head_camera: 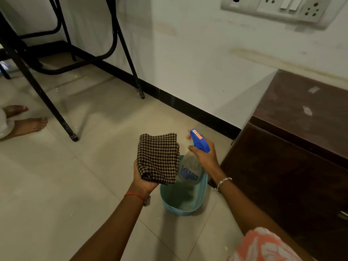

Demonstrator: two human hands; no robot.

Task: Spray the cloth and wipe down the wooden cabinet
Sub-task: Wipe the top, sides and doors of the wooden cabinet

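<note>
Checked cloth (158,159), folded, is lying on the upturned left hand (144,178), thumb clamping its edge, presenting a broad face for spraying. The right hand (204,157) is gripping the spray bottle (200,141) by the neck, above the teal basin (183,204), likely catching drips, beside the wooden cabinet (291,157).

From my feed: a pale tiled floor (56,185) carries a teal plastic basin (181,199), a wooden cabinet (282,166) by the wall, black metal frame legs (52,108) — and a person's bare feet (28,125), far left.
</note>
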